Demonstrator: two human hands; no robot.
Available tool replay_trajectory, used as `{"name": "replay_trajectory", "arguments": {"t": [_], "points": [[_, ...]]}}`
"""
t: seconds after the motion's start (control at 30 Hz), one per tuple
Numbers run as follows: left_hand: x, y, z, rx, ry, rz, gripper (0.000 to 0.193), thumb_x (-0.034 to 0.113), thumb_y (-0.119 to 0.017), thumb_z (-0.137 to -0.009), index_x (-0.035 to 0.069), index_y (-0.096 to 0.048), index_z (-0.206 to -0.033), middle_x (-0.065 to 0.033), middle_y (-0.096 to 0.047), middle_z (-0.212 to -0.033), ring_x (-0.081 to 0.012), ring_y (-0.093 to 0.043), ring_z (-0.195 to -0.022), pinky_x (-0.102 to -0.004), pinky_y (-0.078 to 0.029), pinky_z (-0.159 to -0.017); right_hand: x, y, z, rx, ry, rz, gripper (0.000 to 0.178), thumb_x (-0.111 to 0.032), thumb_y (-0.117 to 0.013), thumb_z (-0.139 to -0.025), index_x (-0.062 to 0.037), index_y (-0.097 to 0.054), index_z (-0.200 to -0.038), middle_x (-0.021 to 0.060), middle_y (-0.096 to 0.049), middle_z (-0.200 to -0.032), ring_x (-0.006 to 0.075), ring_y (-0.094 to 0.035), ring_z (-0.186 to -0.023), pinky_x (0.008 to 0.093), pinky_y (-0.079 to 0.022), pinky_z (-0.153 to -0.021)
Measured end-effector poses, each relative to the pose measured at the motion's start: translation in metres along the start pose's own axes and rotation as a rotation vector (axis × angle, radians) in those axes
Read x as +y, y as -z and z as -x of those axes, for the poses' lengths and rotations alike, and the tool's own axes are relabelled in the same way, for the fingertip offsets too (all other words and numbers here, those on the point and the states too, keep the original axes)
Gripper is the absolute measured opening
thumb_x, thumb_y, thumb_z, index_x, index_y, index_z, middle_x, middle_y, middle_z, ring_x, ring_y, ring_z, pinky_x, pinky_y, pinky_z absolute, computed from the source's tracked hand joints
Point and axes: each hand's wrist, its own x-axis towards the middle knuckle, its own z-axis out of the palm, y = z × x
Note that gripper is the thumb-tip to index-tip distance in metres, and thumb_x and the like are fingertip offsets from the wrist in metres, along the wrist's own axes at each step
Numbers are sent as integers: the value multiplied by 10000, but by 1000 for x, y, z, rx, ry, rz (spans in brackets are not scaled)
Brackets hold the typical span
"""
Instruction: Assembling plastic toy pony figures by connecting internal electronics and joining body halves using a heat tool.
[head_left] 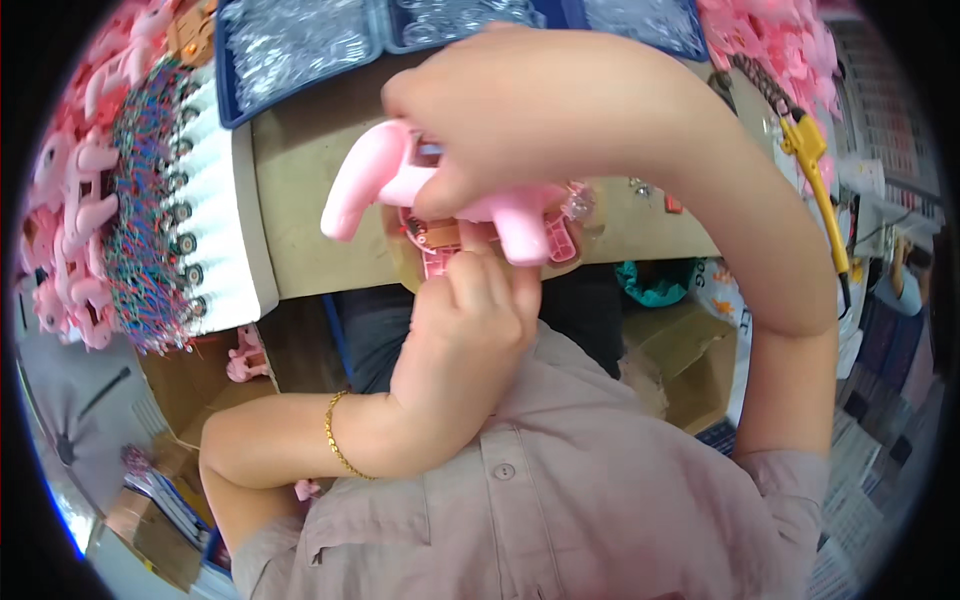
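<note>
A pink plastic toy animal [375, 180] is held up close in front of me, above the edge of a brown worktable [320, 130]. My right hand [470, 110] grips it from above, fingers wrapped over its body. My left hand [475, 300] comes up from below and presses its fingertips against the toy's open underside, where a small circuit part and wires [440, 235] show. A thin gold bracelet sits on my left wrist.
A blue tray of small metal parts [300, 40] stands at the table's back. A white rack of small components with coloured wires [170, 200] lies left, beside piles of pink toy shells [70, 200]. A yellow-handled soldering iron [815, 160] hangs right. Cardboard boxes sit below.
</note>
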Motion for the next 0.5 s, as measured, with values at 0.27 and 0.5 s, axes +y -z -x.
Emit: {"name": "replay_trajectory", "arguments": {"t": [0.27,0.5], "points": [[5,-13,3,121,46,-206,399,74,-524,-802,159,-601,-1185,-222,-600,-1191,-109,-377,-611,-200,-299,-500,-8,-3,48,216,-227,-760,520,-165,-632,-787,34,-487,-1244,81,-591,-1061,128,-573,-946,265,-475,-812],[13,-32,10,259,235,-65,439,130,-555,-806,173,-559,-1243,-124,-620,-1166,-89,-424,-626,-192,-363,-488,-10,-14,26,279,193,160,593,-196,-728,-679,-8,-530,-1205,147,-584,-1102,326,-509,-1087,389,-357,-999]]}}
